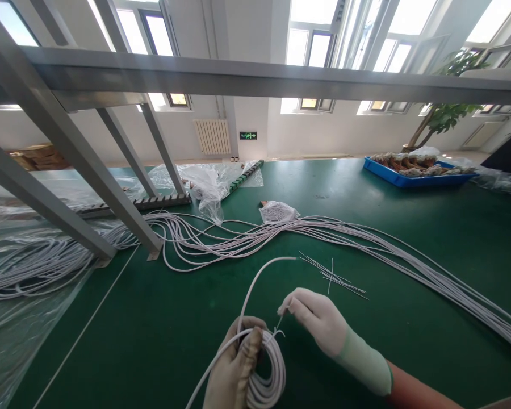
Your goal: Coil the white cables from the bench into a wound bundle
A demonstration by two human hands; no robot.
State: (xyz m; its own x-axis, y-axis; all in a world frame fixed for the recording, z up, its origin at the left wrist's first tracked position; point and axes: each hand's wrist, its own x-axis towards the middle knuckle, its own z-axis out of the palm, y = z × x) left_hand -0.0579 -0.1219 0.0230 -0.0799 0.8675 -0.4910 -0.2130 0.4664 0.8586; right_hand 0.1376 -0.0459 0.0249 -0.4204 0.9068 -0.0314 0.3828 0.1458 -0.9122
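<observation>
My left hand (227, 378), in a stained white glove, grips a coil of white cable (276, 369) near the front edge of the view, with the thumb across its top. A free cable end (276, 260) arcs up and away from the coil, and another length runs off at the bottom. To the right, my gloved right hand (319, 321) has its thumb and forefinger pinched on a thin wire tie (280, 321) beside the coil's upper edge. The tie's short ends stick out there. Beyond the right hand, several loose wire ties (336, 275) lie crossed on the green tabletop (153, 341).
A long bundle of white cables (344, 230) crosses the table behind my hands. Grey metal frame posts (132, 210) stand at left, with a crossbar (255, 79) overhead. A blue tray (417, 180) of bundled parts sits far right. Clear plastic bags (206, 187) lie towards the back.
</observation>
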